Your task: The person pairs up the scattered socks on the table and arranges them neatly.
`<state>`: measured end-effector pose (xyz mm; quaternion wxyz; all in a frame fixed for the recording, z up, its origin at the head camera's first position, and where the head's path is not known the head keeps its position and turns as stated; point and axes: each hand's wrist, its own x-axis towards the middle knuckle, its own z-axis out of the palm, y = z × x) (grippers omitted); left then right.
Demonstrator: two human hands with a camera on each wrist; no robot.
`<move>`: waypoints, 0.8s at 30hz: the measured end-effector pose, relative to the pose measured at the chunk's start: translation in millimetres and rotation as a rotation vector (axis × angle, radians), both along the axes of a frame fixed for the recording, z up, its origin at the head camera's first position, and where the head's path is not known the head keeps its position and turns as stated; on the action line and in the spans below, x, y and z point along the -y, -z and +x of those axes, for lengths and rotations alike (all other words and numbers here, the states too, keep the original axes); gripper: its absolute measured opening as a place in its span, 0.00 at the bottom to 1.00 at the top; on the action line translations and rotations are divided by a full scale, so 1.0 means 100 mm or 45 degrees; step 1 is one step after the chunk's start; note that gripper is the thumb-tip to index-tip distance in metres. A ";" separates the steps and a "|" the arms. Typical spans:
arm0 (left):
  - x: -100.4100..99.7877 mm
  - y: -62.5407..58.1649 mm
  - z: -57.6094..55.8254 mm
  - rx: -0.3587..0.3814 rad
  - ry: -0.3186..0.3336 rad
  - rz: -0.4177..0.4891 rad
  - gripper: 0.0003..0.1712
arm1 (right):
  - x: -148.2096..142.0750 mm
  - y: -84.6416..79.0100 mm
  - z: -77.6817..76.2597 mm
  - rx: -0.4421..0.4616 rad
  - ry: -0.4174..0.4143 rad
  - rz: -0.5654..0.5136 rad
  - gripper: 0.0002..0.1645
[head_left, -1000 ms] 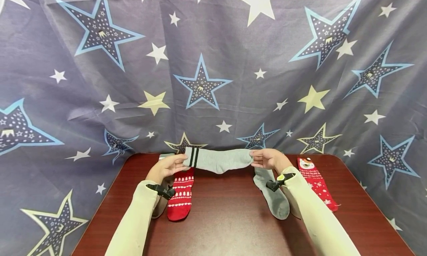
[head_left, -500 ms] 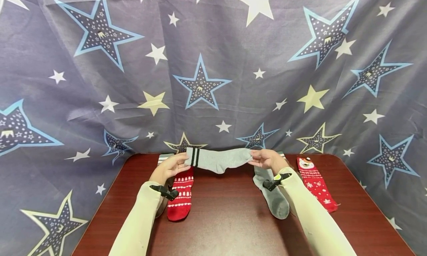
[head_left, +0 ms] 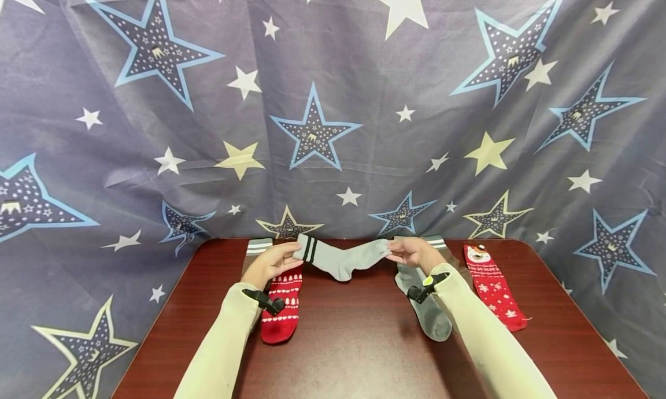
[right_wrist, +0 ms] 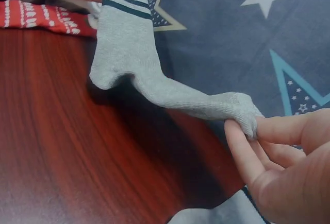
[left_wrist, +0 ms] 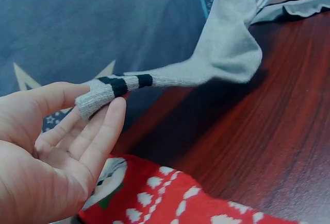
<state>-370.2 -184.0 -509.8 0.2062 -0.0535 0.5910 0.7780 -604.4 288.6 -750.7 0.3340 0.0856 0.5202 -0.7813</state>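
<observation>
A light grey sock [head_left: 340,261] with two black bands hangs between my hands above the back of the table, sagging at its heel. My left hand [head_left: 273,264] pinches the banded cuff between thumb and fingers, as the left wrist view shows from close by. At the other end my right hand [head_left: 414,252] pinches the toe; the right wrist view has the toe [right_wrist: 241,112] bunched between finger and thumb. Below the left hand lies a red sock [head_left: 281,312] with white patterns. Under the right wrist is a grey sock [head_left: 430,315], partly covered by the hand.
Brown socks with striped cuffs lie partly hidden by the arms, one cuff [head_left: 258,247] at left and another [head_left: 435,243] at right. A second red sock [head_left: 494,286] lies at the right of the wooden table [head_left: 354,353]. A star-patterned cloth [head_left: 354,156] hangs behind.
Both hands have come slightly closer together, so the held sock sags more at the middle. Its cuff end has shifted right and a little down. The socks on the table stay in place.
</observation>
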 end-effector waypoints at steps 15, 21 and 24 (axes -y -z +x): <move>-0.16 0.16 0.06 0.066 -0.087 -0.150 0.11 | 0.29 -0.95 1.22 -0.055 -0.013 0.108 0.18; -0.20 0.21 0.06 0.064 -0.141 -0.241 0.23 | 0.16 -0.65 1.05 -0.080 -0.059 0.193 0.18; -0.22 0.21 0.05 0.069 -0.181 -0.288 0.26 | 0.06 -0.32 0.81 -0.101 -0.045 0.277 0.18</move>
